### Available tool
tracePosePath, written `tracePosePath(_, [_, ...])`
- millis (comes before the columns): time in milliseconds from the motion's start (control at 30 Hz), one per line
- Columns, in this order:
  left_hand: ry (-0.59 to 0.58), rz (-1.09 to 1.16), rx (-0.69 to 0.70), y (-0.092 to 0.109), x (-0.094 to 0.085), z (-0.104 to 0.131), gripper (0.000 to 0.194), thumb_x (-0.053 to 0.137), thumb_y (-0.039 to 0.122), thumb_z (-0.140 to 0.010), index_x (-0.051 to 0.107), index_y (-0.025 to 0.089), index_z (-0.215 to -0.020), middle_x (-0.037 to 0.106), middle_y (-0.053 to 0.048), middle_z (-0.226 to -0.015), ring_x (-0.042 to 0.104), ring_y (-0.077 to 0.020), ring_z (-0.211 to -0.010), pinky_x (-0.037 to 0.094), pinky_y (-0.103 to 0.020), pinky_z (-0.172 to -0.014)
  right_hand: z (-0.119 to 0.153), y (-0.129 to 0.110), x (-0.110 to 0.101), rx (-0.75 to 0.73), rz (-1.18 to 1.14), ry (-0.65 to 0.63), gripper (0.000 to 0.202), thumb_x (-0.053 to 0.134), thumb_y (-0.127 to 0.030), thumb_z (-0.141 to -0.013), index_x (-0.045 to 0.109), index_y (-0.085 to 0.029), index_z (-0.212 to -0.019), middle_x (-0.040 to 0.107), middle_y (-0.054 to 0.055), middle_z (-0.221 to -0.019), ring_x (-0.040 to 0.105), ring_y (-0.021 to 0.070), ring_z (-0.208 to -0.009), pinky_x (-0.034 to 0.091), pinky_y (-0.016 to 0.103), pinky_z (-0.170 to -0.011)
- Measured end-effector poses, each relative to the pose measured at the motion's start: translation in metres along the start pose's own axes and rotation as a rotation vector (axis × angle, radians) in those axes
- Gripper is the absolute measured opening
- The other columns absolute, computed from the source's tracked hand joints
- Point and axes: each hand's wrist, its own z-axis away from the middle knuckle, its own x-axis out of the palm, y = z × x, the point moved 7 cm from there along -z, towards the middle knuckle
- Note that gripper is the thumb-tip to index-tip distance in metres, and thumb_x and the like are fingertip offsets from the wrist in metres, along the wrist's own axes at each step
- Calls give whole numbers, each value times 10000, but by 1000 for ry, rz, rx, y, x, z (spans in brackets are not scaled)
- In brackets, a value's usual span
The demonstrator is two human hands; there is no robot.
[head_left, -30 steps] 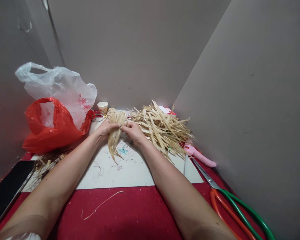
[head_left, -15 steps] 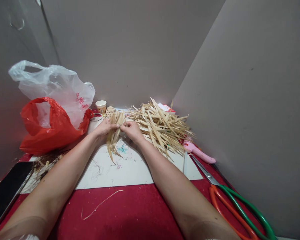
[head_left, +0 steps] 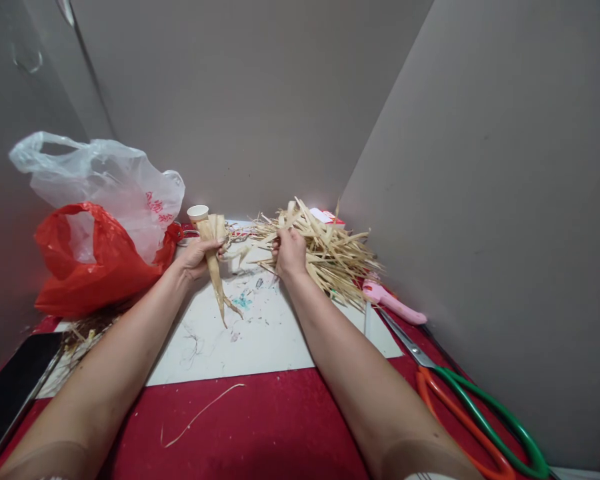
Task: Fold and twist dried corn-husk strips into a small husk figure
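Note:
My left hand (head_left: pixel 200 258) is closed around a dried leaf (head_left: pixel 214 267), tan and wide at the top, with narrow pointed ends hanging down over the white board (head_left: pixel 230 353). Level with it, to the right, my right hand (head_left: pixel 291 253) is closed in a pinch. A thin pale strip (head_left: pixel 240 254) runs from the left hand's leaf towards those fingers; its far end is partly hidden. Just behind and beside the right hand lies a heap of dried leaf strips (head_left: pixel 333 257).
Left stand a red plastic bag (head_left: pixel 95 280), a clear plastic bag (head_left: pixel 105 170) and a paper cup (head_left: pixel 198 213). A black phone (head_left: pixel 17 380) lies front left. Right are a pink-handled tool (head_left: pixel 395 305) and large scissors (head_left: pixel 485 407). Grey walls close the back and right.
My hands were together on the leaf; the right hand has moved away to the right, beside the heap. A thin strip now shows between them. The left hand has shifted slightly left.

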Motion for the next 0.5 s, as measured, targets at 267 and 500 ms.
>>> tracePosePath(267, [173,108,33,0,-20,-7,140,679,-10,-663,608,92,-727,598,-3,-569,543,-76,-463,477,-178,-472,-6,-47,-14,73,-466,35,186,538,-283,-793,361,-232,-764,458,-98,-556,312,35,-362,260,149,-353])
tracePosePath(500, [37,31,61,-9,7,-3,191,772,67,-617,657,105,-765,639,-3,-598,567,-84,-497,482,-186,-510,37,-13,44,197,-82,-402,308,734,-364,-668,466,-220,-714,320,-127,-457,230,48,-365,154,193,-343])
